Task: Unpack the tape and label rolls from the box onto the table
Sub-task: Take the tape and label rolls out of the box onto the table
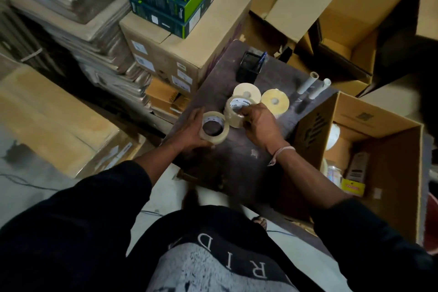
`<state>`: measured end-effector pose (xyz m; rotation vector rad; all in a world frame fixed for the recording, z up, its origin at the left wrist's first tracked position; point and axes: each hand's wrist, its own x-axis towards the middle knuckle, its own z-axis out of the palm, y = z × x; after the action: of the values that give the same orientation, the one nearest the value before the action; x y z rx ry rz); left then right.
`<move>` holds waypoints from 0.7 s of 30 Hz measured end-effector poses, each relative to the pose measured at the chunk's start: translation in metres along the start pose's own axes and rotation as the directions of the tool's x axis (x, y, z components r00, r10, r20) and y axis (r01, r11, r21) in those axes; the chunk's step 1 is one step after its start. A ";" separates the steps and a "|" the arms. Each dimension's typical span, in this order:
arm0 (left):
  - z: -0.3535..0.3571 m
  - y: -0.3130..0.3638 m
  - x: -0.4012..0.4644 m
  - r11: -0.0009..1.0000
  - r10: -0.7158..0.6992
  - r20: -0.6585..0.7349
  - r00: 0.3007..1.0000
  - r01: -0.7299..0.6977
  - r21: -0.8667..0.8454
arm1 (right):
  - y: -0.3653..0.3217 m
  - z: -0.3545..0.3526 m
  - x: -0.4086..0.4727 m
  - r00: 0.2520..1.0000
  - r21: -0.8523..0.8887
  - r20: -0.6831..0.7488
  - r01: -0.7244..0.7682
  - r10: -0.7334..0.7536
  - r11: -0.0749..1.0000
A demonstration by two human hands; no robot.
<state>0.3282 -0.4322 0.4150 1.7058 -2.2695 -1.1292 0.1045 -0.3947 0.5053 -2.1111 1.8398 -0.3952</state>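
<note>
left hand (189,132): grips clear tape roll (214,126), roll lying flat on table (239,159)
right hand (258,125): fingers curled round second tape roll (238,111), on table just beside the first
label rolls (275,101): two, flat on table, just behind the tape
box (400,168): open, at table's right side, items inside
pen holder (250,67): far end of table
tubes (308,83): two white, right edge

The dark table (239,156) carries two label rolls (246,92) just beyond the right hand (259,125), a black pen holder (248,68) farther off, and two white tubes (308,84) beyond and to its right.
</note>
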 end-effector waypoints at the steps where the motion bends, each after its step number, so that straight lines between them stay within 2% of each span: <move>1: -0.003 -0.005 -0.001 1.000 0.016 -0.011 1.000 -0.016 0.012 | -0.003 0.006 0.001 1.000 0.003 0.006 -0.022 0.022 1.000; 4: -0.006 -0.018 -0.001 0.998 0.058 -0.036 0.998 -0.058 -0.010 | -0.010 0.021 0.004 0.998 -0.025 0.024 -0.059 0.060 0.998; 9: -0.006 -0.014 0.005 0.997 0.083 -0.039 0.996 -0.083 0.001 | -0.022 0.029 0.009 0.996 0.082 -0.051 -0.074 0.079 0.994; 13: -0.003 -0.013 0.009 0.997 0.064 -0.059 0.996 -0.066 -0.046 | -0.021 0.030 0.025 0.985 0.126 -0.014 -0.169 0.172 0.978; 16: -0.001 -0.025 0.010 0.993 0.082 -0.032 0.996 -0.084 -0.085 | -0.024 0.027 0.047 0.987 0.137 -0.035 -0.153 0.159 0.979; 18: -0.001 -0.031 0.010 0.992 0.100 -0.013 0.995 -0.101 -0.079 | -0.029 0.032 0.066 0.990 0.119 -0.050 -0.125 0.132 0.985; 21: -0.001 -0.033 0.008 0.986 0.134 -0.018 0.991 -0.135 -0.098 | -0.033 0.049 0.092 0.989 -0.023 0.028 -0.143 0.144 0.989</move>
<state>0.3519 -0.4433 0.3939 1.4950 -2.2430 -1.1786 0.1662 -0.4792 0.4743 -1.9713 1.9723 -0.3095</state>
